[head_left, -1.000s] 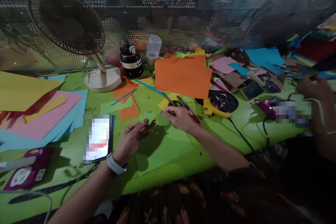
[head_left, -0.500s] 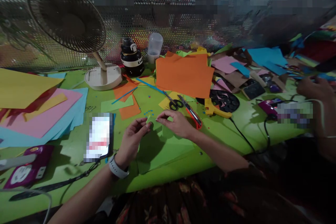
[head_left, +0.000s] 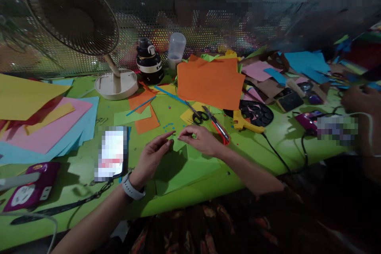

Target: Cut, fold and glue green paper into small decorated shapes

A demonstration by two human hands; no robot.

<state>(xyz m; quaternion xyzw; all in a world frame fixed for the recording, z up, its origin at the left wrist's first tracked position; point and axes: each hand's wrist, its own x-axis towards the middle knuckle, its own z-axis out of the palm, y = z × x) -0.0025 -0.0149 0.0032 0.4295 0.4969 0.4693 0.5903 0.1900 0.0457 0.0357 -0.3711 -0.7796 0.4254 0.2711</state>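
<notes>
My right hand (head_left: 201, 141) is closed in a pinch on a small green paper piece (head_left: 178, 143), held low over the green table (head_left: 89, 158). My left hand (head_left: 151, 158), with a white watch at the wrist, has its fingers stretched out, the index tip reaching the same piece from the left. Under both hands lies a larger green paper sheet (head_left: 186, 168). Black-handled scissors (head_left: 197, 116) and an orange utility knife (head_left: 219, 127) lie just behind my right hand.
A phone (head_left: 111, 152) lies left of my left hand. Behind stand a desk fan (head_left: 71, 16), a black jar (head_left: 149, 65), a plastic cup (head_left: 176, 49) and orange paper (head_left: 211, 81). Coloured sheets (head_left: 44, 123) lie at left, a yellow glue gun (head_left: 245, 125) and another person's hand (head_left: 360, 101) at right.
My left hand has opened, its fingers now stretched toward the small green piece. My right hand has lowered the piece slightly onto the green sheet.
</notes>
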